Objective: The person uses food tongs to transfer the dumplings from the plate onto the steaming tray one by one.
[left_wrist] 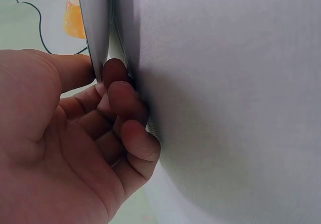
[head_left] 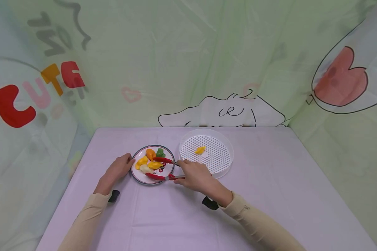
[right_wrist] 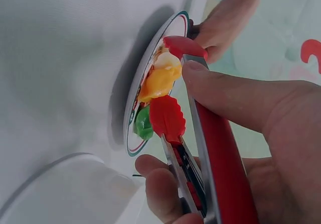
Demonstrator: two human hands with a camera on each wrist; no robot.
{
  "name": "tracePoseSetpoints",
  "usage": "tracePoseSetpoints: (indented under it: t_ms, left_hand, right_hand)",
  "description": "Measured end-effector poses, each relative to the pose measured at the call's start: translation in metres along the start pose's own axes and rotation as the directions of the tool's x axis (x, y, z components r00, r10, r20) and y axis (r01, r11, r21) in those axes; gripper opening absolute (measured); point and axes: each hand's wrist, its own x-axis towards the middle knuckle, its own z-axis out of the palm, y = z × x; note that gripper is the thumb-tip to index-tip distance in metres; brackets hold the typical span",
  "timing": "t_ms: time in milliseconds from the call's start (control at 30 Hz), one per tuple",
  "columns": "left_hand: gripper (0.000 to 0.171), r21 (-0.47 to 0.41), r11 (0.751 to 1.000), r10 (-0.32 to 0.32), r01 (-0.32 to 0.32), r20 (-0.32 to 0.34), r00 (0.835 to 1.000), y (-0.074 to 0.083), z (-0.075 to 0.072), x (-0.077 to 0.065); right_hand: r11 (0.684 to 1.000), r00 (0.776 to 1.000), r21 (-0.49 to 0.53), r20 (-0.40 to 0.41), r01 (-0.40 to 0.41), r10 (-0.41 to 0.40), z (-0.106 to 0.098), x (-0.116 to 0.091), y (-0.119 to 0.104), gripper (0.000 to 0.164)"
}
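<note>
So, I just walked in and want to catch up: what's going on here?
Someone's left hand pinches the rim of a plate holding five dumpling-shaped pieces: orange, green, white and two yellow. The right hand holds red tongs, spread apart over them, with no piece visibly clamped. Beside the plate, a round white perforated tray holds a lone yellow piece.

Tongs (right_wrist: 220, 153) combine smooth metal with matt, rubbery-looking heads (right_wrist: 168, 116) (silicone or plastic, cannot tell which); plate (head_left: 140, 153) glossy, smooth; dumpling-shaped pieces (right_wrist: 159, 83) smooth, faintly shiny; perforated basket (head_left: 218, 153) plastic-looking; tablecloth (head_left: 163, 219) matt, finely woven; sleeves (head_left: 260, 221) soft matt cloth; backdrop (head_left: 176, 62) thin, wrinkled sheeting.
</note>
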Motion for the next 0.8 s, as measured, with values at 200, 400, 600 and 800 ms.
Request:
tracePoseSetpoints:
  t_ms: [200, 400, 600, 800]
  left_hand:
    - [0.024, -0.013, 1.000, -0.003, 0.003, 0.004, 1.000, 0.0015, 0.0000, 0.0001]
    - [0.024, -0.022, 1.000, 0.006, -0.006, 0.003, 1.000, 0.0027, -0.0013, -0.0011]
    - [0.024, -0.019, 1.000, -0.003, 0.003, 0.004, 1.000, 0.0017, -0.0003, -0.0020]
    - [0.024, -0.010, 1.000, -0.007, 0.007, -0.002, 1.000, -0.0019, 0.0014, 0.0010]
  right_hand:
    - [1.000, 1.000, -0.021, -0.008, -0.002, 0.002, 0.0022, 0.0038, -0.0007, 0.061]
    - [1.000, 1.000, -0.005, 0.004, -0.015, 0.015, 0.0032, 0.0073, -0.0010, 0.057]
    - [0.999, 0.999, 0.017, 0.007, -0.033, 0.033, 0.0031, 0.0077, -0.0001, 0.052]
    - [1.000, 1.000, 0.020, -0.017, -0.012, 0.012, 0.0034, 0.0069, 0.0022, 0.048]
